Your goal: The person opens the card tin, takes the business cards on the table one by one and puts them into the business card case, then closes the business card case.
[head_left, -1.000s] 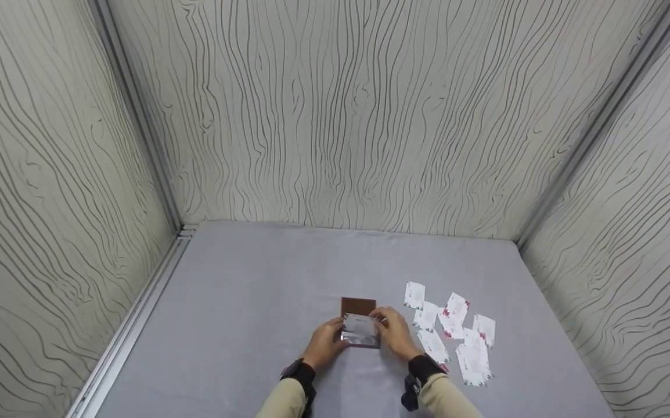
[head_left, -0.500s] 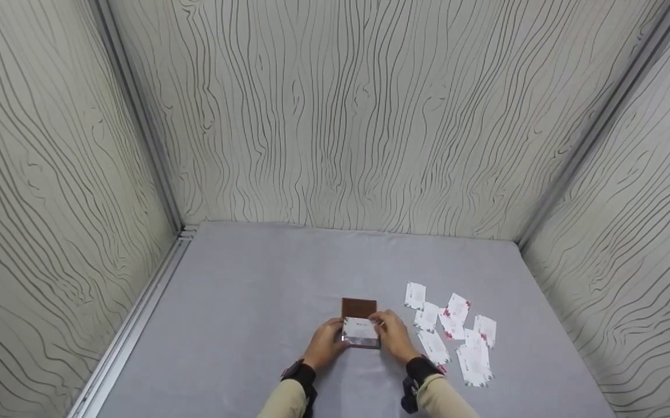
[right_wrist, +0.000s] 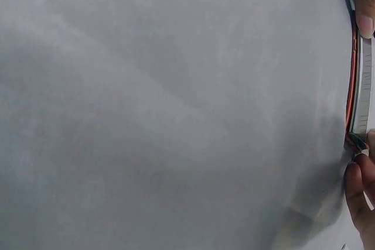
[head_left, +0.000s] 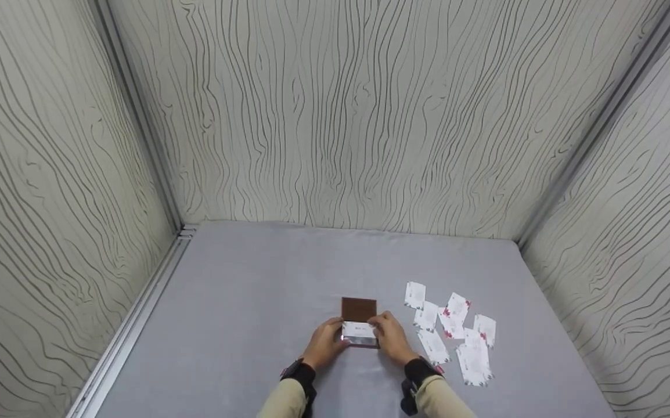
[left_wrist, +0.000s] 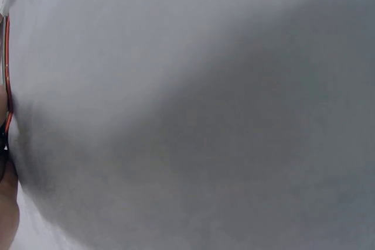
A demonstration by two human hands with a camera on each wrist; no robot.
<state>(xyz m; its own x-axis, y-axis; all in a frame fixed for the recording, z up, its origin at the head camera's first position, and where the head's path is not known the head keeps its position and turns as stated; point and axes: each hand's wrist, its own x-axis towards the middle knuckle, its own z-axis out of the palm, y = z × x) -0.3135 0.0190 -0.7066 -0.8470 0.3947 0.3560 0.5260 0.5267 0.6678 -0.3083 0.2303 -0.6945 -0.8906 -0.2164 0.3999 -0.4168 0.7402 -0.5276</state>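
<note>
On the table [head_left: 254,290], the card holder [head_left: 359,309] lies between the left hand [head_left: 324,343] and the right hand [head_left: 393,338], a card [head_left: 358,330] over its near half, apparently inside a pocket, with loose cards [head_left: 474,363] right of both hands and a wall [head_left: 335,116] behind.

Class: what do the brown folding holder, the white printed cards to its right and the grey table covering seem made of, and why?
Brown folding holder: leather or imitation leather, perhaps; it looks thin and fairly dull, but which is unclear.
White printed cards: probably matt paper or card stock, being thin, flat and overlapping.
Grey table covering: likely matt cloth, given its soft wrinkles.
</note>
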